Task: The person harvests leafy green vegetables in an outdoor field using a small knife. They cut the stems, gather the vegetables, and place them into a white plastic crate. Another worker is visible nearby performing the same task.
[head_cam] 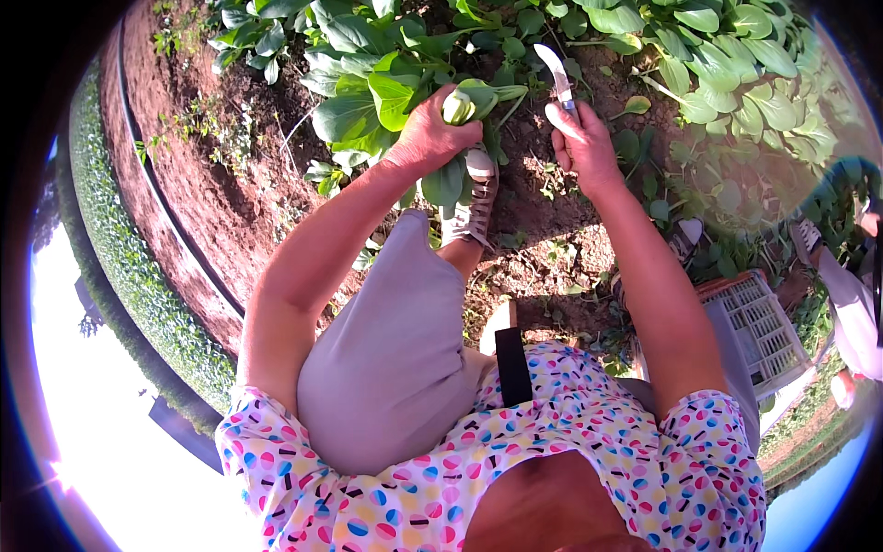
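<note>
My left hand point(438, 131) grips a leafy green plant point(459, 107), like bok choy, around its base, the pale cut-looking stem end facing up and its leaves spreading left and below. In my right hand point(583, 141) is a knife with a curved blade point(554, 67), held by the handle with the blade pointing up, away from the plant. More leafy greens point(345, 55) grow just beyond my left hand. Beneath them is my laced shoe point(474, 193) on the soil.
Rows of leafy greens point(724, 48) stand at the upper right. A plastic crate point(759, 324) lies to my right, with another person's leg point(845, 310) past it. A dark irrigation hose point(165, 207) runs along the soil at left. Small weeds dot the ground.
</note>
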The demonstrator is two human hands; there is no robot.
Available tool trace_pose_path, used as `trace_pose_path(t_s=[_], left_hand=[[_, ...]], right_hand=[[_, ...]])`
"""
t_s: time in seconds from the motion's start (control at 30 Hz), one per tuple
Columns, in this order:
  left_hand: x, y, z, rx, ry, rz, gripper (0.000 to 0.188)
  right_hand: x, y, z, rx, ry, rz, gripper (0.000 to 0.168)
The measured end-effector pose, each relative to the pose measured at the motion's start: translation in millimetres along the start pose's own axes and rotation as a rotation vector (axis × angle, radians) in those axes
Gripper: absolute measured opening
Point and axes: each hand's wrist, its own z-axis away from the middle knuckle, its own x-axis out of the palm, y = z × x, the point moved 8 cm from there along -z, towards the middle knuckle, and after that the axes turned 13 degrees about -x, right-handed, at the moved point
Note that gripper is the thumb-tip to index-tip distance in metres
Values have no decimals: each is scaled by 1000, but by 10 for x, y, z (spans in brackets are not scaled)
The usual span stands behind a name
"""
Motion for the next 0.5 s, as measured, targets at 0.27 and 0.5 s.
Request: trace_pose_path(t_s=[0.27,0.5], left_hand=[[210,268,218,-5,-287,655,59],[304,325,160,52,-337,644,41]], right_hand=[[-121,-498,56,-107,76,-153,14],[178,-618,240,-64,-120,-13,15]])
